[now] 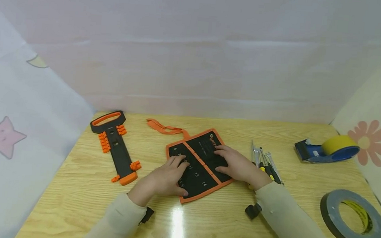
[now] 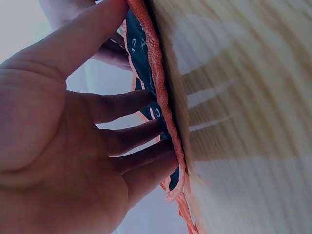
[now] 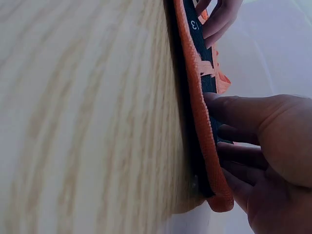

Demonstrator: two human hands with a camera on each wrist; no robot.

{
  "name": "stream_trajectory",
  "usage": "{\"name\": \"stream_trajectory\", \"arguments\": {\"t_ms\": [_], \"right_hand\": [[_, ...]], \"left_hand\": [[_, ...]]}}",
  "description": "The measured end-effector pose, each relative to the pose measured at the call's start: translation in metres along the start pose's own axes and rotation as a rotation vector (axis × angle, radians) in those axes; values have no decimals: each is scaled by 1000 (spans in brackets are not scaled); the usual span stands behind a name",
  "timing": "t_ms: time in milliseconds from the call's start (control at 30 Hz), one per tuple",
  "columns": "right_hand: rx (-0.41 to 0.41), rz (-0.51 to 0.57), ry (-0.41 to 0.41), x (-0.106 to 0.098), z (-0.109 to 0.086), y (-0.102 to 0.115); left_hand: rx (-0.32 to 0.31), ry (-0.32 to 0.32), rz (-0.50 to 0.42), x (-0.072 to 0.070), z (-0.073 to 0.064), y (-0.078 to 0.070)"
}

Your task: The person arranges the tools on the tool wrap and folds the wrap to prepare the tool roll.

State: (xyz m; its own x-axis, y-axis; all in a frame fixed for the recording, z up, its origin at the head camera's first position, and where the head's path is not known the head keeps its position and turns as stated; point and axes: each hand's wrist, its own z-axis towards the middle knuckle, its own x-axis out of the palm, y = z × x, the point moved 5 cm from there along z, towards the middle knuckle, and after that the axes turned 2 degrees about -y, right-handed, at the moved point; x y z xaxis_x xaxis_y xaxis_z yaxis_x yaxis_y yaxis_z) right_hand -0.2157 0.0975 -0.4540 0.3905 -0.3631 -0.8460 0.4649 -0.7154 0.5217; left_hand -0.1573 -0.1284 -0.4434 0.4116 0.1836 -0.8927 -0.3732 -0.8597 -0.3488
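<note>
Head view: the pouch (image 1: 198, 170) lies opened out at a slant on the surface (image 1: 209, 225), under both hands. The left hand (image 1: 165, 177) and right hand (image 1: 238, 165) rest on it, thumbs well apart from fingers, neither gripping. Pulling unevenly could skew it; a careless sweep of the right forearm might scatter the tools (image 1: 268, 170) beside it.

Left wrist view: the fingers are spread on the black face, thumb at the wavy hem (image 2: 162, 92), which might curl if pushed.

Right wrist view: thumb and fingers stand apart against the pouch; with so loose a touch, they could slip.
</note>
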Motion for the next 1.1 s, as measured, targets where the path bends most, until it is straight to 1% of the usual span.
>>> {"name": "stream_trajectory", "arguments": {"t_ms": [200, 500, 833, 967, 1100], "right_hand": [[3, -8, -15, 3, -1, -3], [33, -41, -49, 2, -8, 1], [58, -86, -95, 4, -20, 8], [92, -85, -105, 6, -25, 11], [104, -80, -118, 9, -29, 12]], "left_hand": [[14, -4, 22, 0, 1, 0], [47, 19, 31, -5, 5, 5], [43, 35, 51, -9, 19, 11], [47, 41, 43, -11, 24, 13], [51, 51, 39, -12, 28, 14]]}}
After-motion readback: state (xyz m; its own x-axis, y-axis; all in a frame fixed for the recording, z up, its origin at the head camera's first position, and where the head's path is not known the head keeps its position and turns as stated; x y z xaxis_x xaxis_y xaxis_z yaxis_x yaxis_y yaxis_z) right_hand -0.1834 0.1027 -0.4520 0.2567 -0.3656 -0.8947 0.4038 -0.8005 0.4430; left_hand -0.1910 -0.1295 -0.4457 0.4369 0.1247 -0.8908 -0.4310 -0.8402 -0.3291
